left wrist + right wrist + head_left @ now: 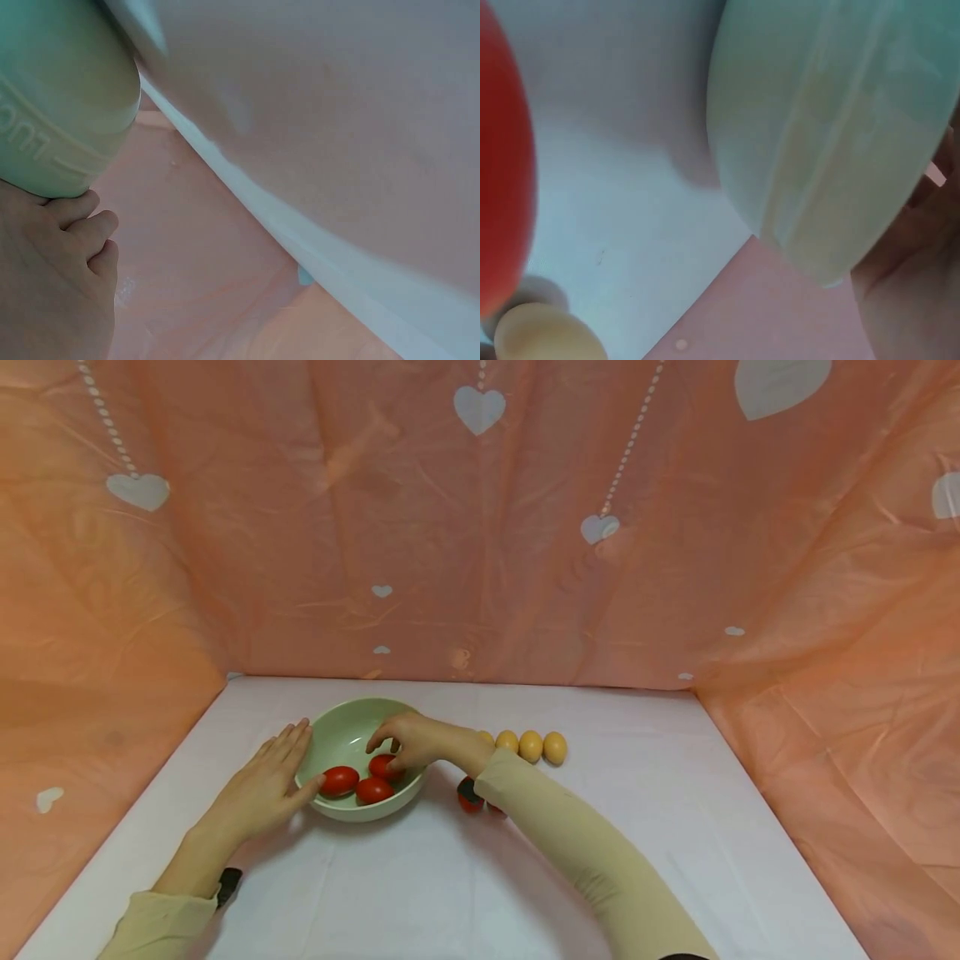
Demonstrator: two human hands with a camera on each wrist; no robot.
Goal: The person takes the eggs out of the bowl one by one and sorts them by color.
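Note:
A pale green bowl (345, 812) holds three glossy red oval tomatoes, one at its left (340, 781), one at the front (374, 791) and one at the right (382, 767). Against the bowl's left side rests my left hand (258, 781), fingers extended along the outside, thumb lying over the rim beside the left tomato. My right hand (411, 739) reaches over the right rim into the bowl. Its fingers arch downward, apart from the thumb, which is at the right tomato. In the right wrist view, the bowl's wall (817, 150) hides most of that hand (907, 262).
Several yellow-tan eggs (531, 747) stand in a row right of the bowl, partly behind my right wrist. Nearer me, more red tomatoes (471, 804) lie partly hidden under the right forearm. Pinkish-orange cloth (480, 568) with hearts encloses the white table (405, 893).

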